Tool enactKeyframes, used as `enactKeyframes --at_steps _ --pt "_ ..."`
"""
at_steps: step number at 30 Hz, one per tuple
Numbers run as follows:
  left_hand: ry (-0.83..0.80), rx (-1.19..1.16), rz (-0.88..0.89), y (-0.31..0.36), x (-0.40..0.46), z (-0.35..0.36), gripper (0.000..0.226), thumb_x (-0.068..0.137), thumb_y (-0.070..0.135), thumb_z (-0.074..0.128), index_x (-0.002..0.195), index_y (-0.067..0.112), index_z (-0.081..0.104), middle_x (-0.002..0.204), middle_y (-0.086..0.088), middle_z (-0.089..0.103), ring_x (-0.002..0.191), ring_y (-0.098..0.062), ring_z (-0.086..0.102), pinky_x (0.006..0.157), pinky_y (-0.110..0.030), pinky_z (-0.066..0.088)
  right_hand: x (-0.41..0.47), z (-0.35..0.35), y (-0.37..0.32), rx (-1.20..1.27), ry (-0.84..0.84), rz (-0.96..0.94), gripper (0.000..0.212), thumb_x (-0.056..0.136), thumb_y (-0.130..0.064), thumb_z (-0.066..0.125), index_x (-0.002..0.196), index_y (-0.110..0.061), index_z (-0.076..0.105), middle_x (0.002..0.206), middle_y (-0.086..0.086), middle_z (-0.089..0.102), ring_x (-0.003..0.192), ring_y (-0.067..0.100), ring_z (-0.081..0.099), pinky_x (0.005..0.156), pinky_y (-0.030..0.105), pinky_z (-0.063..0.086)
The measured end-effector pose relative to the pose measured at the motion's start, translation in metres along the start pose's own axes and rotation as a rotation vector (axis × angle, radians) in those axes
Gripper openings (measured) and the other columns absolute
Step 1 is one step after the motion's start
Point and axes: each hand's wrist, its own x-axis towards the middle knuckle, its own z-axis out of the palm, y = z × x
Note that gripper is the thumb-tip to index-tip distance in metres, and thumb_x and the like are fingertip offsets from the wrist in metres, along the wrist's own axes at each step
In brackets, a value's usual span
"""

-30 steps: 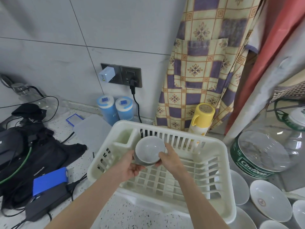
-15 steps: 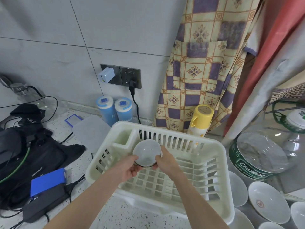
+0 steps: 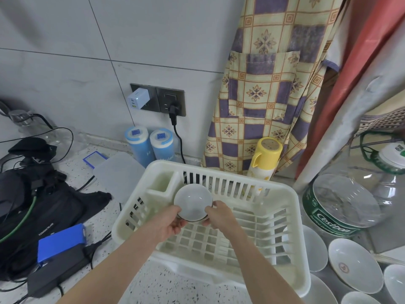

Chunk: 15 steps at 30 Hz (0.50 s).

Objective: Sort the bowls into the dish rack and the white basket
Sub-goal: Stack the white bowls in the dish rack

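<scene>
While we grip a small round bowl [image 3: 192, 201] between our left hand [image 3: 167, 224] and right hand [image 3: 219, 216], fingers curled at its rim on either side, it hangs tilted over the back left part of the slatted cream plastic dish rack [image 3: 293, 216], beside its solid cup compartment. Smooth and matte grey-white, the bowl shows its hollow to us. Glossy white bowls [image 3: 350, 264] lie right of the rack on the speckled table [image 3: 153, 286]. Since a second ago the bowl has sunk lower and tipped further upright.
</scene>
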Motion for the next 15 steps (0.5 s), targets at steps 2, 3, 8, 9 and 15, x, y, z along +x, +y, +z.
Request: enactKeyframes --at_steps 2,3,8,9,15 --pt "-0.001 -0.007 -0.002 -0.0001 0.0000 0.0001 0.013 0.098 0.007 0.040 0.094 0.003 0.053 0.079 -0.018 0.058 0.055 -0.016 0.049 0.046 -0.023 0.030 -0.0016 -0.0013 0.0003 0.102 -0.031 0.031 0.030 0.086 -0.016 0.045 0.115 -0.010 0.051 0.075 0.008 0.072 0.037 0.005 0.056 0.036 0.014 0.032" --pt "0.000 -0.013 -0.003 -0.0004 0.0002 0.0002 0.013 0.098 0.007 0.041 0.094 0.004 0.053 0.078 -0.018 0.058 0.055 -0.016 0.049 0.046 -0.023 0.030 -0.0020 -0.0024 0.0003 0.144 -0.042 0.033 0.028 0.087 -0.016 0.046 0.114 -0.008 0.053 0.074 0.010 0.072 0.034 0.004 0.052 0.034 0.013 0.027" --pt "-0.010 -0.057 0.008 0.0009 0.0006 -0.0015 0.009 0.097 0.006 0.045 0.096 0.005 0.054 0.075 -0.014 0.056 0.056 -0.014 0.047 0.048 -0.023 0.030 -0.0022 -0.0010 0.0005 0.243 -0.074 0.048 0.027 0.094 -0.024 0.053 0.119 -0.014 0.053 0.072 0.008 0.073 0.037 0.002 0.054 0.036 0.017 0.023" --pt "-0.011 -0.066 0.009 0.0012 0.0003 -0.0014 0.008 0.097 0.006 0.047 0.096 0.004 0.054 0.073 -0.012 0.055 0.056 -0.014 0.048 0.048 -0.023 0.030 -0.0024 0.0003 0.0003 0.251 -0.075 0.048 0.030 0.095 -0.026 0.053 0.122 -0.015 0.052 0.073 0.008 0.073 0.039 0.003 0.054 0.036 0.017 0.023" --pt "-0.027 -0.090 0.015 0.0025 -0.0033 -0.0001 0.001 0.094 0.005 0.053 0.093 0.006 0.055 0.076 -0.012 0.055 0.062 -0.016 0.051 0.053 -0.024 0.028 -0.0043 0.0032 -0.0043 0.260 -0.056 0.063 0.039 0.097 -0.031 0.052 0.132 -0.016 0.048 0.078 0.008 0.074 0.075 0.019 0.062 0.038 0.017 0.022"
